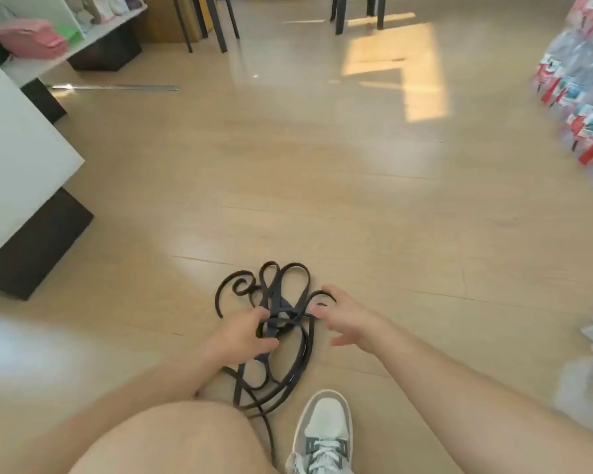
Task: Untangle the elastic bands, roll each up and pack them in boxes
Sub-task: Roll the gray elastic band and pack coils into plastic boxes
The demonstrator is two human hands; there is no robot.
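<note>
A tangle of dark elastic bands (281,285) lies on the wooden floor in front of me, looping from the far curls down past my knee. My left hand (243,331) pinches strands at the knot in the middle of the tangle. My right hand (348,318) hovers at the tangle's right edge with fingers spread; its fingertips touch or nearly touch a curled end. No box shows clearly.
My bare knee (172,439) and a grey-white sneaker (324,436) fill the bottom edge. A white shelf unit on a dark base (24,186) stands at left. Packaged goods (586,94) pile up at right. Dark chair legs (216,22) stand at the back.
</note>
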